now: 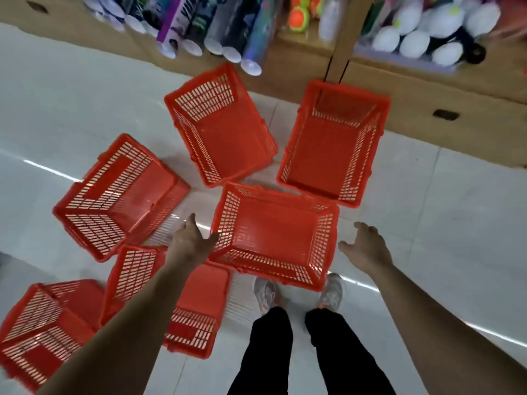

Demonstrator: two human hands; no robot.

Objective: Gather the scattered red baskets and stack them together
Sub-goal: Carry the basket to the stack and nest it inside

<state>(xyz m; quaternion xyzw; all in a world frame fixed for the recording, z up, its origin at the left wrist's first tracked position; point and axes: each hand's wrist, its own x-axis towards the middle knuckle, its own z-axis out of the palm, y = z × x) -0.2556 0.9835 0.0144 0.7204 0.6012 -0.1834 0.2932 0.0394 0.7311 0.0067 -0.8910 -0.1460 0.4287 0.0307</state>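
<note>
Several red plastic baskets lie scattered on the pale tiled floor. The nearest basket [275,235] stands upright just ahead of my feet. My left hand [191,240] is spread open beside its left rim, thumb almost touching the rim. My right hand [366,246] hovers open just off its right side, apart from it. Two more upright baskets stand behind: one tilted at centre [222,129], one at right [333,143]. A basket on its side [119,195] lies at left. Two others [199,306] [42,323] lie near the lower left, partly hidden by my left arm.
Cardboard display boxes [427,101] filled with shuttlecock tubes [251,38] and white balls [413,41] run along the far edge of the floor. My shoes [330,292] and dark trousers stand right behind the nearest basket. Open floor extends to the right and far left.
</note>
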